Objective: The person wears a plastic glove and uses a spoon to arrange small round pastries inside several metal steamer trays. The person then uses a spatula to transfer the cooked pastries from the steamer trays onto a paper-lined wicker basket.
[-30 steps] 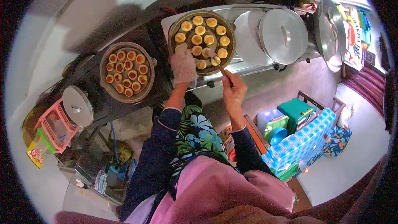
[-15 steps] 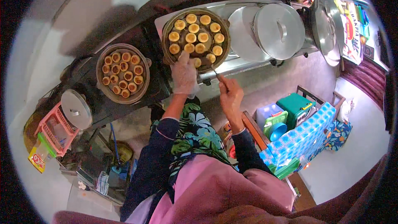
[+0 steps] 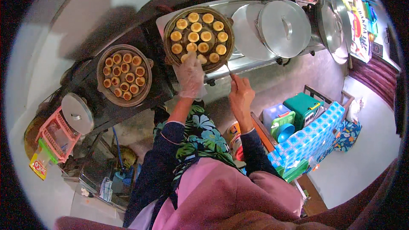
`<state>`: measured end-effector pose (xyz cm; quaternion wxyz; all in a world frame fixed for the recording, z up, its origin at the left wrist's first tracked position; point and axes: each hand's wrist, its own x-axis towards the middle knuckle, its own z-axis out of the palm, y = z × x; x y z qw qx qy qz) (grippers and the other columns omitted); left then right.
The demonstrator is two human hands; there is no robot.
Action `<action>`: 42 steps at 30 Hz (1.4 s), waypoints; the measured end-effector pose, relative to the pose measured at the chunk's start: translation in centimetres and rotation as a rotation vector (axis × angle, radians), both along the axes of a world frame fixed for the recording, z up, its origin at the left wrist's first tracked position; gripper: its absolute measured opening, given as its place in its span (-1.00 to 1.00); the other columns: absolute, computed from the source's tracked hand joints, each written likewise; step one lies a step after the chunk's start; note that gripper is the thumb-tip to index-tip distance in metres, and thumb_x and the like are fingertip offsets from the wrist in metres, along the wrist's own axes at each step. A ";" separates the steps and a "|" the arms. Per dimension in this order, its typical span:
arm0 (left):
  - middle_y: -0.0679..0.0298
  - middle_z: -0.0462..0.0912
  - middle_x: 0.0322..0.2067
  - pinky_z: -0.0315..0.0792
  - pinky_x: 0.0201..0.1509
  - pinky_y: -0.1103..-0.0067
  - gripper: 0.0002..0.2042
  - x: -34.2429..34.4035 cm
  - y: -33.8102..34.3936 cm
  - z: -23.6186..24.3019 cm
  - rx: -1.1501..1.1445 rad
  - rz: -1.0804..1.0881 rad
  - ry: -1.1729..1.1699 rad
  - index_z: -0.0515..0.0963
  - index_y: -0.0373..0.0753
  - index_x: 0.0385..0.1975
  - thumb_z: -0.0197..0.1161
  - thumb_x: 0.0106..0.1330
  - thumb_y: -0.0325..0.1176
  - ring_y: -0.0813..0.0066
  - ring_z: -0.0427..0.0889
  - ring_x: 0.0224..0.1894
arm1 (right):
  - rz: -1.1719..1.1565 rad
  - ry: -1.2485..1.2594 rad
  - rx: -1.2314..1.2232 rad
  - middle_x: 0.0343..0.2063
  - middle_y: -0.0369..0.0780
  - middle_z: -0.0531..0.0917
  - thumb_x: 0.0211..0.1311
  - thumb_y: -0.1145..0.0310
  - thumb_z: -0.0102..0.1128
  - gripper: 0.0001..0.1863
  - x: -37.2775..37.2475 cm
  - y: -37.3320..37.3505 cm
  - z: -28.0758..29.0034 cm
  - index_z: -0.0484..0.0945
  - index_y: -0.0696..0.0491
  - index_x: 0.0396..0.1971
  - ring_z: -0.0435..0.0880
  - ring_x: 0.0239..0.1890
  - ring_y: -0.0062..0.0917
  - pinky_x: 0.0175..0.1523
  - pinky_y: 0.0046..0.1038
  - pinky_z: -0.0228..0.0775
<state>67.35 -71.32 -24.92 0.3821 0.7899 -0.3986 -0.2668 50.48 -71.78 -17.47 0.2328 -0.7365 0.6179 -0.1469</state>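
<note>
Compared with half a second ago, the thin tool with a brown handle (image 3: 230,71) has come back from the round pastry at the near right of the pan, and now its visible end is at the pan's near right rim. The bare right hand (image 3: 242,96) closes firmly around the handle of this tool. The left hand (image 3: 190,79), in a clear plastic glove, is over the near edge of the pan, as it was before. Its fingers point down among the pastries and look close together, but I cannot tell if they hold a pastry or only touch one.

The small round golden pastries (image 3: 206,36) lie apart from each other in the wide round dark metal pan (image 3: 231,44), which sits at the left end of a silver metal stove (image 3: 255,64). One pale pastry (image 3: 202,58) is just to the right of the gloved fingers, and it seems tilted.

Farther left, a second round brown metal pan (image 3: 141,95) contains similar pastries with darker brown tops (image 3: 125,67). To the right of the first pan is a large round silver lid with a handle (image 3: 275,34). At the far left, a smaller round grey lid (image 3: 83,113) leans beside a pink plastic basket (image 3: 64,133).
</note>
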 end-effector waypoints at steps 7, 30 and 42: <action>-0.06 0.51 -0.54 0.37 -0.38 0.21 -0.92 -2.4 -1.2 -1.0 -0.015 -0.060 0.025 0.39 -0.27 -0.34 0.09 0.23 -0.44 -0.13 0.53 -0.38 | 0.044 0.213 -0.091 -0.44 -0.17 0.52 0.06 0.51 0.15 -0.70 0.6 -0.4 -2.7 0.59 -0.06 -0.17 0.57 -0.49 -0.22 -0.44 -0.26 0.42; -0.01 0.59 -0.39 0.45 -0.23 0.20 -0.79 -3.3 -3.6 -1.7 0.253 -0.278 -0.078 0.53 -0.24 -0.46 0.02 0.26 -0.27 -0.03 0.59 -0.27 | 0.043 0.197 -0.200 -0.50 -0.18 0.49 0.04 0.56 0.14 -0.68 0.1 -4.6 -2.8 0.61 -0.02 -0.15 0.53 -0.49 -0.25 -0.38 -0.28 0.40; -0.02 0.58 -0.49 0.45 -0.28 0.20 -0.78 -2.4 -4.4 -0.6 0.271 -0.285 -0.158 0.51 -0.28 -0.50 0.03 0.24 -0.27 -0.05 0.58 -0.36 | -0.030 -0.063 -0.210 -0.49 -0.19 0.51 0.08 0.49 0.15 -0.72 -2.1 -4.6 -0.4 0.61 -0.05 -0.17 0.56 -0.52 -0.28 -0.45 -0.30 0.41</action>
